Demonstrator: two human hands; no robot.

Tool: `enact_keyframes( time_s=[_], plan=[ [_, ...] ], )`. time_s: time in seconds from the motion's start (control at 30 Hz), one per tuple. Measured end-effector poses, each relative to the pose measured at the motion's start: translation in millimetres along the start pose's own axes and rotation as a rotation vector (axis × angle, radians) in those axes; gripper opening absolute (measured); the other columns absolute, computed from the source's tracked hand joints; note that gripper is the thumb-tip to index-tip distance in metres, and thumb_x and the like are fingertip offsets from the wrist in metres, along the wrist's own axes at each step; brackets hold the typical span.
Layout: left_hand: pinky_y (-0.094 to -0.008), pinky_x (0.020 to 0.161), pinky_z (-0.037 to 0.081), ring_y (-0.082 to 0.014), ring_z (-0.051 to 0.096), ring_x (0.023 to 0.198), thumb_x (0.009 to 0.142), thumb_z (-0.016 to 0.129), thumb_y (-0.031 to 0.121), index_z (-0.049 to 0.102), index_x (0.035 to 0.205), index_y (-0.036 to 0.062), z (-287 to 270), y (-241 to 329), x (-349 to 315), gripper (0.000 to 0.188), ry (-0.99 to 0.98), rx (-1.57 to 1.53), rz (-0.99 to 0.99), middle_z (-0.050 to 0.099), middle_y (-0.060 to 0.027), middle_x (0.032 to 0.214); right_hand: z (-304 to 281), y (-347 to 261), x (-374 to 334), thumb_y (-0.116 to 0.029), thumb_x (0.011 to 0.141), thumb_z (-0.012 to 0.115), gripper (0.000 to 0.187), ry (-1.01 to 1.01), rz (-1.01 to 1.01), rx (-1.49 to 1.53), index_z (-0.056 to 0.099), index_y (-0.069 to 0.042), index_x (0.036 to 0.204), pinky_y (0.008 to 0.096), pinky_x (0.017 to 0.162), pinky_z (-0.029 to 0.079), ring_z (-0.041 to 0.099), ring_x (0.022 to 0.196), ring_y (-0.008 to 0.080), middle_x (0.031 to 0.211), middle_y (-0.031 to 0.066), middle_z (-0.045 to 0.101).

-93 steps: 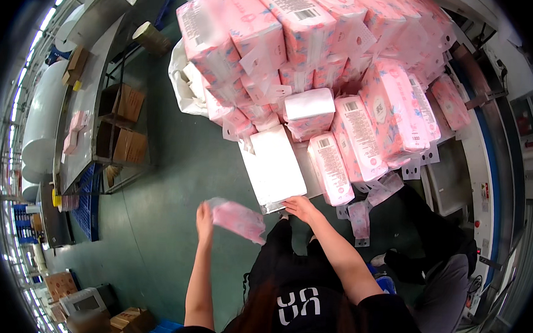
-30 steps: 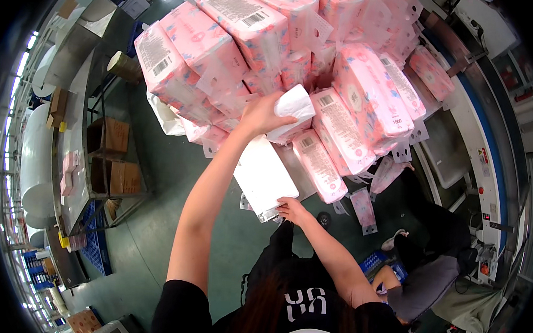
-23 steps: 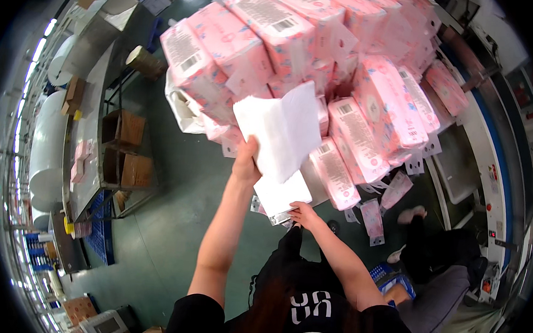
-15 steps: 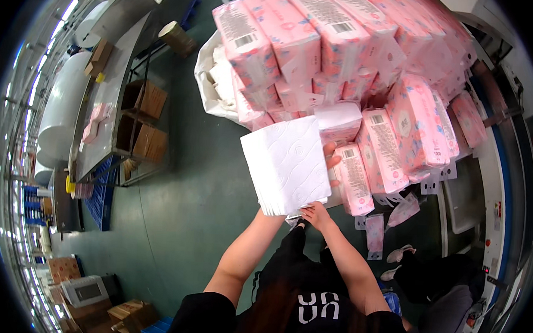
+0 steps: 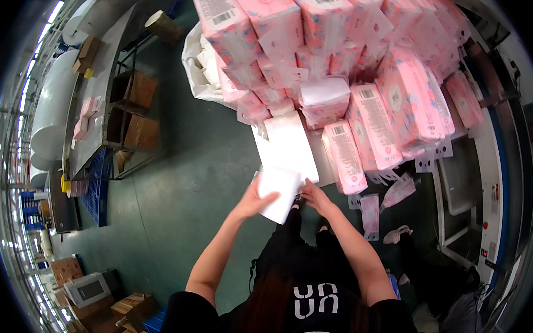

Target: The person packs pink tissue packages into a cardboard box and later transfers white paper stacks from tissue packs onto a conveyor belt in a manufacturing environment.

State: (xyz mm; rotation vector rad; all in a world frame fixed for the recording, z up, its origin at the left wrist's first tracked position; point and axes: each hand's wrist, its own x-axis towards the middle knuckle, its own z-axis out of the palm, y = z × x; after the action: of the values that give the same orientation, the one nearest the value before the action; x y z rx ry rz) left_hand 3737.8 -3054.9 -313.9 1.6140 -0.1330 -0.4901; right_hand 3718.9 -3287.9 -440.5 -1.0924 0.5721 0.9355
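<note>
A folded stack of white tissues (image 5: 281,190), slightly blurred, is gripped at its left side by my left hand (image 5: 254,202), thumb across its top. My right hand (image 5: 316,199) is just right of the stack, its fingers partly bent and apart; whether its fingertips touch the stack's edge is hard to see. Just beyond, a larger white stack (image 5: 292,145) lies on a pale surface among the packs. To its right stands a pink tissue pack (image 5: 346,161). A pink pack with a white top (image 5: 324,97) sits behind the stack.
Many pink tissue packs (image 5: 268,19) are piled at the far side. A white sack (image 5: 199,72) stands left of the pile. Empty pink wrappers (image 5: 369,214) hang at the right, near another person's shoe (image 5: 398,234). A metal workbench (image 5: 101,97) is at the left.
The tissue stack has come down and nearer to me and looks smaller. My left hand now shows at its left side; my right hand has shifted slightly up. The larger white stack has come into view.
</note>
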Motion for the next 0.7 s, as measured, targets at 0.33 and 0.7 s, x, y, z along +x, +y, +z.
enact_keyframes(
  time_s=[0.33, 0.7],
  plan=[
    [-0.0406, 0.073, 0.055, -0.0288, 0.064, 0.095, 0.081, 0.061, 0.009, 0.052, 0.122, 0.0105, 90, -87, 46, 0.042, -0.123, 1.087, 0.17, 0.062, -0.0102, 0.103, -34, 33, 1, -0.023, 0.093, 0.053, 0.039, 0.62, -0.398, -0.108, 0.059, 0.002, 0.123, 0.0285, 0.091, 0.045, 0.058, 0.104, 0.0205, 0.117, 0.0126, 0.062],
    [-0.0436, 0.095, 0.044, -0.0396, 0.054, 0.11, 0.082, 0.067, 0.014, 0.051, 0.123, 0.0016, -3, -36, 167, 0.046, 0.34, 0.843, 0.365, 0.056, -0.0216, 0.117, 3, 18, 13, 0.005, 0.077, 0.049, 0.038, 0.13, -0.146, 0.405, 0.053, 0.005, 0.115, 0.0361, 0.098, 0.045, 0.058, 0.108, 0.0225, 0.112, 0.0129, 0.059]
  ],
)
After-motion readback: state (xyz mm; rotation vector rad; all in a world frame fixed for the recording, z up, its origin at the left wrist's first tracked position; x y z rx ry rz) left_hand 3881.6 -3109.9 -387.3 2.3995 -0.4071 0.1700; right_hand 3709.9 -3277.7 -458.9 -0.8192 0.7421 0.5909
